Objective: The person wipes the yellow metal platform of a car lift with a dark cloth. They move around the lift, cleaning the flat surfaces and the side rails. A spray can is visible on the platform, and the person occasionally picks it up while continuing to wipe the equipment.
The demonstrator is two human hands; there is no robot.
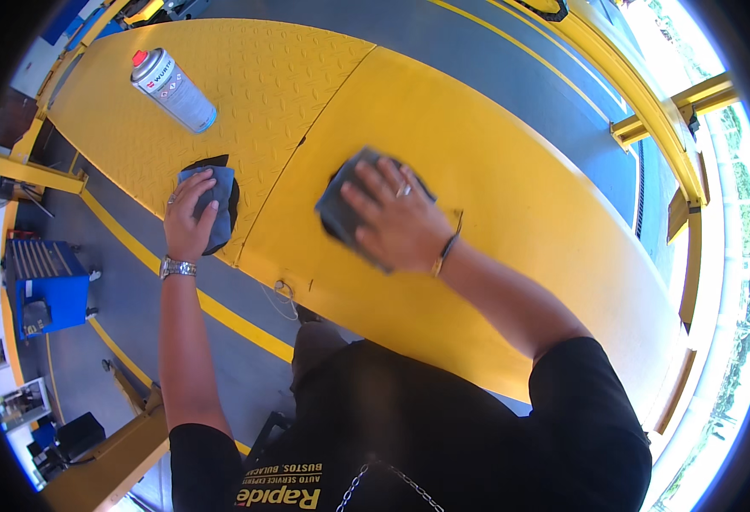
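My left hand (pixel 189 215) grips a folded grey cloth (pixel 219 224), thumb over its face and fingers along its upper edge, above the near edge of the yellow patterned metal plate (pixel 260 94). A dark patch shows round this cloth; whether shadow or a second layer I cannot tell. On the smooth yellow panel (pixel 494 273), my right hand (pixel 396 213) lies flat, fingers apart, over a dark grey cloth (pixel 341 205). The hand is slightly blurred and covers much of the cloth. Beyond my left hand stands a silver spray can (pixel 174 90) with a red cap.
A seam (pixel 307 136) divides the plate from the panel. At the near edge sits a small fitting (pixel 280 287) with a thin wire loop. A blue tool cabinet (pixel 51 286) stands on the grey floor at left; yellow steel posts (pixel 639 77) flank the work area.
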